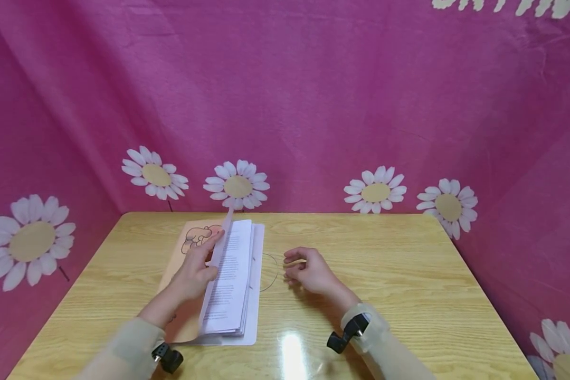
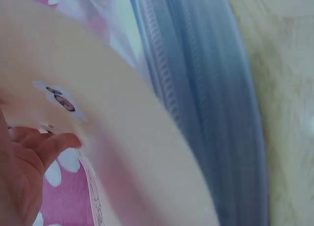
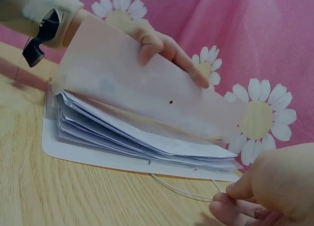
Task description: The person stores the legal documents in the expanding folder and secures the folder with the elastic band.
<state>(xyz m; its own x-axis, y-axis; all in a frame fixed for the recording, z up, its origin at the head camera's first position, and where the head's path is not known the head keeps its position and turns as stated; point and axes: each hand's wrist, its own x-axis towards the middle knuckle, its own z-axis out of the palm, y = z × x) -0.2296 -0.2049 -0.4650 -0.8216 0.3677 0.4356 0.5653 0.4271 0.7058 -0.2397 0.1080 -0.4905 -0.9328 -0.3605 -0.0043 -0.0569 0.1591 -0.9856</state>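
Note:
An orange folder (image 1: pixel 186 324) with a cartoon print lies on the left part of the table, its front cover raised. My left hand (image 1: pixel 195 272) grips that cover by its edge, thumb on one face and fingers on the other. Beneath the cover are stacked printed sheets (image 1: pixel 230 279) in clear sleeves. A thin cord loop (image 1: pixel 277 269) sticks out from the folder's right edge. Beside it is my right hand (image 1: pixel 311 270), fingers loosely bent, thumb and forefinger apart in the head view. In the right wrist view the cord (image 3: pixel 181 190) reaches those fingertips; contact is unclear.
The wooden table (image 1: pixel 399 274) extends to the right of the folder. A pink cloth (image 1: pixel 294 105) with daisies hangs behind the table and along its sides. A bright light reflection shows near the front edge.

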